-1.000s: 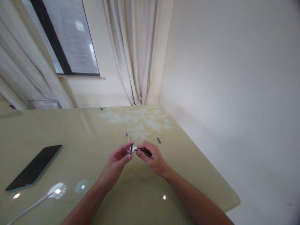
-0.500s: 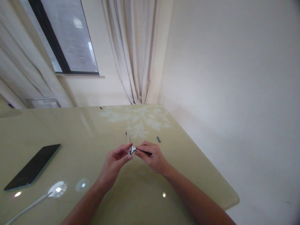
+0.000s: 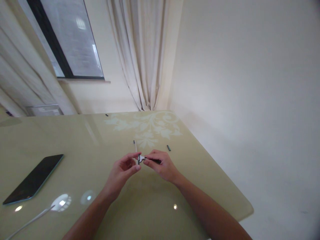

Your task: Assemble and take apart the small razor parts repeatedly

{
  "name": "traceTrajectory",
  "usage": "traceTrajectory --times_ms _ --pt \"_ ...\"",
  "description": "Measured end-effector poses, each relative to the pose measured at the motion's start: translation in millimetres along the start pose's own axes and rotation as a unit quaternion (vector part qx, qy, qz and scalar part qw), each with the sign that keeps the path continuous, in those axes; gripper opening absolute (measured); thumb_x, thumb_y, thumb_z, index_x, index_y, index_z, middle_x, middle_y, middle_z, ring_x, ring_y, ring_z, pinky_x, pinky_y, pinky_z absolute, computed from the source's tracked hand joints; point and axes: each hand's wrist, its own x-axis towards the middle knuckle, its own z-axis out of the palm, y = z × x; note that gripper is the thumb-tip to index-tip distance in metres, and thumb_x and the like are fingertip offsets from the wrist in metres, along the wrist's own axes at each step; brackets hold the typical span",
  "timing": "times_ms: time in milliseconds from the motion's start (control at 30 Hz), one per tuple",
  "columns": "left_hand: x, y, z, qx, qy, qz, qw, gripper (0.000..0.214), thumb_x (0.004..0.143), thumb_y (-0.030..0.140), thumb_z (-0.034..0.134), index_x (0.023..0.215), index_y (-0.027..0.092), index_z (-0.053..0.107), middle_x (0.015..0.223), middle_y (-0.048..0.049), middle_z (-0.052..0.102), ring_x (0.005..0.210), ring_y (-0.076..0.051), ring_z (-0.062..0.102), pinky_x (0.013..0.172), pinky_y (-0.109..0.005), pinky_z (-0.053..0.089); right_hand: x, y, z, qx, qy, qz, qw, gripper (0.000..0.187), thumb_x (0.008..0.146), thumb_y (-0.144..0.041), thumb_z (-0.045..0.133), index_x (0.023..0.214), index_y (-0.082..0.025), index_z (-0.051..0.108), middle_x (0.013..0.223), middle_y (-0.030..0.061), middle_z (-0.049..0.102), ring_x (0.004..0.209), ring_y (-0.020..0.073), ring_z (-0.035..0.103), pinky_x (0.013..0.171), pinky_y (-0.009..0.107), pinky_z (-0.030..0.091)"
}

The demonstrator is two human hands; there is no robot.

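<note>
A razor (image 3: 142, 159) with a dark head, silvery neck and dark handle is held level between my two hands above the table. My left hand (image 3: 120, 173) pinches the two ends of the razor's head between thumb and fingertips. My right hand (image 3: 163, 168) is closed round the dark handle, hiding most of it. Just beyond my fingers, a thin white stick with a dark tip (image 3: 135, 145) lies on the table, its near end hidden by my left hand. A small dark oblong piece (image 3: 168, 148) rests to the right of it.
A dark tablet or large phone (image 3: 33, 179) lies on the glossy table (image 3: 82, 146) at left. In front of it is a thin white cable or stick (image 3: 31, 221). Another small dark piece (image 3: 106, 115) sits near the far edge. The wall (image 3: 240, 133) borders the table's right side.
The view has shifted very slightly. Both hands keep the same hold on the razor, whose head seems turned a little.
</note>
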Motion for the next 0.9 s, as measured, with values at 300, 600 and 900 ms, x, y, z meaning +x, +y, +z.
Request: traceTrajectory --times_ms 300,600,900 --pt "2 -4 -4.3 0.011 -0.035 -0.001 0.999 0.050 0.080 0.044 0.084 0.125 0.023 0.074 0.085 -0.0017 0.069 0.078 -0.017 0.060 0.071 -0.026 0.045 5 7 -3 0.186 -0.105 0.147 0.966 0.049 0.092 -0.063 0.066 0.088 -0.015 0.077 0.069 0.0007 0.063 0.059 0.0103 0.049 0.054 0.022 0.033" --pt "6 0 -5.1 0.040 -0.013 0.024 0.999 0.061 0.075 0.046 0.087 0.131 0.026 0.071 0.099 -0.0026 0.070 0.070 -0.013 0.055 0.066 -0.025 0.046 8 12 -4 0.235 -0.087 0.171 0.953 0.049 0.088 -0.063 0.070 0.089 -0.015 0.076 0.068 -0.0003 0.059 0.056 0.0089 0.047 0.050 0.022 0.029" --pt "13 -21 -13.3 0.456 0.046 0.050 0.887 0.044 0.094 0.059 0.052 0.078 0.021 0.067 0.072 -0.0058 0.069 0.069 -0.025 0.060 0.067 -0.034 0.040 19 47 -92 -0.010 0.160 0.156 0.975 0.038 0.090 -0.051 0.065 0.091 -0.016 0.080 0.059 -0.0013 0.056 0.053 0.0119 0.048 0.053 0.025 0.032"
